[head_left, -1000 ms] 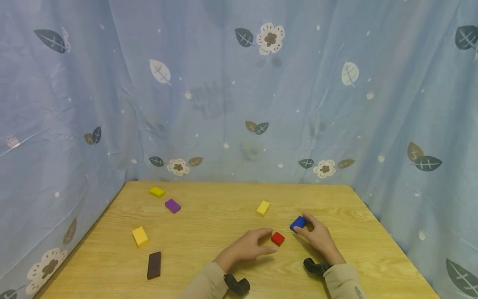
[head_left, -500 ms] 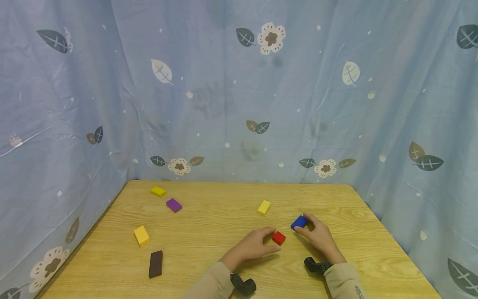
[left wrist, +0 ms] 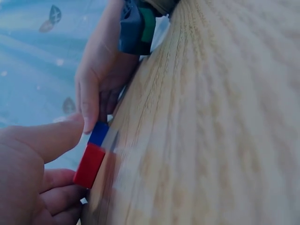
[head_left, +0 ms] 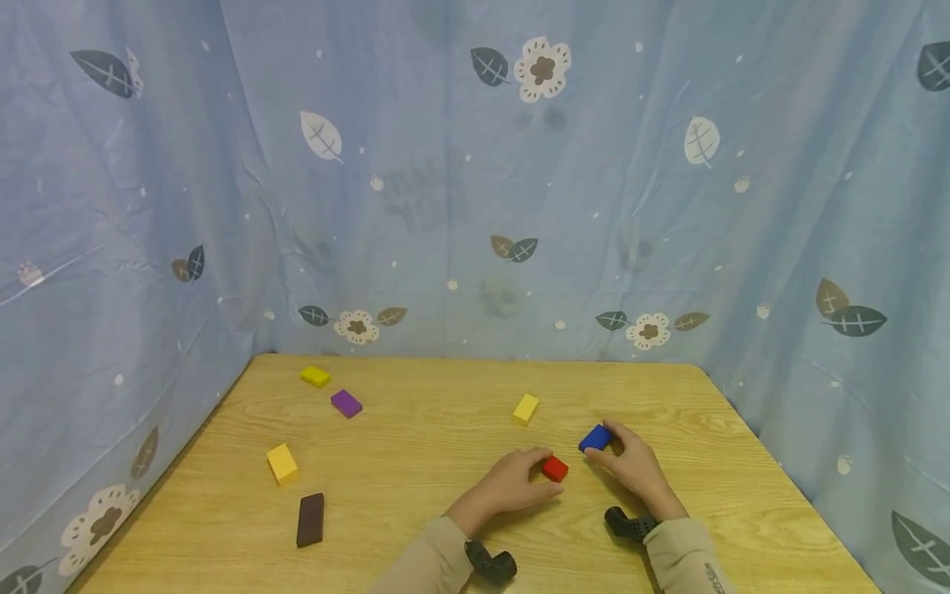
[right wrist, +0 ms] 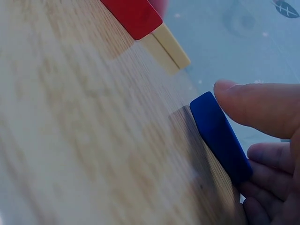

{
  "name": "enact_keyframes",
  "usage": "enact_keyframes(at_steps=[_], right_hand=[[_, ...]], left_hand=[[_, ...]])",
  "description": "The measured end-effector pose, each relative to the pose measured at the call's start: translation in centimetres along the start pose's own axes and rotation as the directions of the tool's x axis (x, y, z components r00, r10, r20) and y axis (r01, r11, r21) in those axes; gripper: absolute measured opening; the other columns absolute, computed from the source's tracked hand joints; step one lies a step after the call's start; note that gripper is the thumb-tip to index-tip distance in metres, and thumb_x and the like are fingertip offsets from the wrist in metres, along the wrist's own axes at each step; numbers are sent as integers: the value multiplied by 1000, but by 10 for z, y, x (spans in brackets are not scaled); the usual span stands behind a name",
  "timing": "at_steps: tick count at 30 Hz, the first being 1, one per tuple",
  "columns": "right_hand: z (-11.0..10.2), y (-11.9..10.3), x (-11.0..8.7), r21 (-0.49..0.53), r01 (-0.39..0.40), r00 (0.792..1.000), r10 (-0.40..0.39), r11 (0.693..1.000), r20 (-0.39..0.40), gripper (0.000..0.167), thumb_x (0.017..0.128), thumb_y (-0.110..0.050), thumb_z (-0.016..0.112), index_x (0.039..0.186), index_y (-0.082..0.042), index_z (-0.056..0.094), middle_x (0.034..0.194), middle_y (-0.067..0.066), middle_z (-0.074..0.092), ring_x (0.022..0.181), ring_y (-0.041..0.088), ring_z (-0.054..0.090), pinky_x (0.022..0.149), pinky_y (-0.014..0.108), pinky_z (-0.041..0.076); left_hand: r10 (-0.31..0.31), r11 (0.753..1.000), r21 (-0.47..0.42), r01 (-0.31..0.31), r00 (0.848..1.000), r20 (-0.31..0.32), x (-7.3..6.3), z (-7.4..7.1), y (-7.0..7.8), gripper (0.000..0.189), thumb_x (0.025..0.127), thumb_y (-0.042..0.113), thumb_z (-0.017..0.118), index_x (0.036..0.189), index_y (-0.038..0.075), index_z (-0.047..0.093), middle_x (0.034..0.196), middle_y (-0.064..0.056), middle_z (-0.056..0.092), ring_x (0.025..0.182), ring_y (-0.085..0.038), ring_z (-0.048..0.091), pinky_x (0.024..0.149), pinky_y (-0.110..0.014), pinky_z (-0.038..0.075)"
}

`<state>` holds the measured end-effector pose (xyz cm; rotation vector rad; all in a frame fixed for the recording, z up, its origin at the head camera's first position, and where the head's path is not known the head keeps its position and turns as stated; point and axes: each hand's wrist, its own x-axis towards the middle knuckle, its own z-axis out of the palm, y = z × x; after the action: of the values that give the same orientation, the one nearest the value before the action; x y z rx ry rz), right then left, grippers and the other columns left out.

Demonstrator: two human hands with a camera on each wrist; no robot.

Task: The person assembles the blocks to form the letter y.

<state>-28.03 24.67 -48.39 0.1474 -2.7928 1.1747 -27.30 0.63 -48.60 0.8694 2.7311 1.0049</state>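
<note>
My left hand (head_left: 510,483) reaches around a small red block (head_left: 555,469) on the table, thumb and index finger spread to either side. In the left wrist view the fingers (left wrist: 61,177) meet one end of the red block, while the thumb is apart from it. To the right, my right hand (head_left: 634,464) holds a blue block (head_left: 595,439) between thumb and fingers, low at the tabletop. The right wrist view shows the blue block (right wrist: 220,138) with the thumb at one end and fingers at the other. A narrow gap separates the two blocks.
A pale yellow block (head_left: 525,409) lies behind the red one. At the left of the wooden table (head_left: 416,412) are a yellow block (head_left: 315,376), a purple block (head_left: 346,403), an orange-yellow block (head_left: 282,464) and a dark brown block (head_left: 310,520). A blue curtain (head_left: 416,206) surrounds the table.
My left hand has moved slightly right, bringing its thumb and index finger closer around the red block. The right hand has stayed at the blue block. The head view has shifted a little.
</note>
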Motion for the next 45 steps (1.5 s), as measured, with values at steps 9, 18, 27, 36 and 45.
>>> enact_keyframes(at_steps=[9,18,27,36,45], right_hand=[[1,1,2,-32,30,1000,-30,999,0,79,87,-42,66,142,5,36,144,31,37,131,48,36,106,57,36],[1,0,5,-48,44,999,-44,998,-9,79,86,-42,67,141,6,37,142,30,39,130,48,38,104,57,37],[2,-2,4,-74,45,999,-46,996,-13,77,86,-40,68,139,7,40,139,31,43,127,48,41,103,58,38],[3,-1,5,-81,49,999,-51,996,-19,74,86,-39,68,139,6,41,139,29,43,127,47,41,103,59,37],[2,-2,2,-65,34,999,-35,997,-19,74,86,-41,68,139,4,41,139,29,43,127,47,41,103,59,36]], left_hand=[[8,1000,10,-7,998,-55,3,3,4,58,88,44,64,133,9,53,131,-5,59,125,-23,52,114,-46,29],[-52,999,-6,52,992,-118,4,8,9,52,87,40,66,130,12,57,128,-3,61,122,-25,54,115,-47,27],[-30,999,26,35,985,-167,5,12,9,47,86,34,69,127,11,59,126,-4,63,119,-22,57,114,-47,29],[-5,999,31,11,985,-175,4,10,11,47,86,29,70,126,8,59,127,-6,62,120,-23,57,113,-49,29],[-2,999,32,8,985,-174,4,11,10,46,86,28,70,125,8,60,128,-6,62,120,-22,57,113,-50,29]])
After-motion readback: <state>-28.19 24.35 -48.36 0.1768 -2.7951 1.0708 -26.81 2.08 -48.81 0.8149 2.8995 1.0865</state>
